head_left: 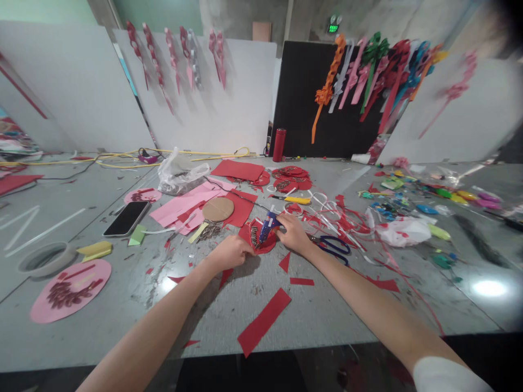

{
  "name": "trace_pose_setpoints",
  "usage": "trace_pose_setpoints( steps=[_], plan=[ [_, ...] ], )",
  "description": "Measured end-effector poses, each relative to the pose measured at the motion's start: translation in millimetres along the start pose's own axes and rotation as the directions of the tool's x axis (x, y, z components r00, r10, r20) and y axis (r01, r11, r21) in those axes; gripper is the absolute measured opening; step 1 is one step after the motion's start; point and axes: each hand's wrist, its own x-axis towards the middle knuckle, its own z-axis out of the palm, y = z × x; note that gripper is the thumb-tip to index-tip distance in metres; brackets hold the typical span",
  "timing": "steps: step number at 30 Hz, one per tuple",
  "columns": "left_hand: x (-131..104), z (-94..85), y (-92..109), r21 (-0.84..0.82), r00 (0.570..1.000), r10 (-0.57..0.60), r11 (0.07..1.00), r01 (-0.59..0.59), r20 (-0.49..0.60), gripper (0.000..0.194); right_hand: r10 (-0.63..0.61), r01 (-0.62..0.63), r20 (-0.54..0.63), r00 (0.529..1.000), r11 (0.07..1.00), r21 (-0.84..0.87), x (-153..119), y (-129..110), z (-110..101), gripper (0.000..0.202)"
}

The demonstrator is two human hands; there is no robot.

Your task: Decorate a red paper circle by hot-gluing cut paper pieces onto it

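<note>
My right hand [293, 233] is closed around a blue hot glue gun [268, 226], whose nozzle end points down at a red paper disc [267, 246]. Dark, curled pieces are stuck on this disc. At the disc's left edge, my left hand [229, 252] pinches the paper, with the fingertips partly hidden. A dark cord runs back from the glue gun to the left. Just right of my right hand lie blue-handled scissors [335, 247]. Behind my left hand sit a brown cardboard disc [218, 208] and a small pile of dark curled pieces [212, 231].
A phone [127, 219], a tape roll [47, 258] and a decorated pink paper disc [71, 291] lie left. Red strips [265, 321] lie in front. A yellow cutter [298, 200], tangled ribbons [327, 215] and a red bottle [279, 145] are farther back. Ribbon decorations hang on boards behind.
</note>
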Motion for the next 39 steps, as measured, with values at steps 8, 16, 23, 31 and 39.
trace_pose_setpoints(
  steps=[8, 16, 23, 31, 39],
  plan=[
    [-0.2, -1.4, 2.5, -0.009, 1.000, 0.002, 1.000, -0.002, -0.002, 0.054, -0.009, 0.009, 0.005, 1.000, 1.000, 0.024, 0.9, -0.2, -0.6, 0.029],
    [0.4, -0.1, 1.0, -0.018, 1.000, 0.000, 1.000, 0.000, -0.002, 0.054, -0.018, 0.019, -0.012, 1.000, 0.998, 0.052, 0.7, 1.4, 0.1, 0.030],
    [0.3, 0.5, 0.3, -0.022, 1.000, -0.006, 1.000, 0.006, 0.009, 0.056, -0.018, 0.021, -0.045, 0.999, 0.998, 0.063, 1.1, 1.5, 0.7, 0.029],
    [0.2, -0.7, 1.1, -0.006, 1.000, -0.012, 1.000, 0.012, 0.018, 0.055, 0.015, -0.012, -0.040, 0.999, 0.998, 0.062, 0.5, 2.3, 0.9, 0.027],
    [0.0, -0.6, 1.7, -0.016, 1.000, -0.011, 1.000, 0.011, 0.014, 0.054, 0.026, -0.022, -0.049, 0.998, 0.997, 0.074, 1.3, 5.1, 1.8, 0.024]
  ],
)
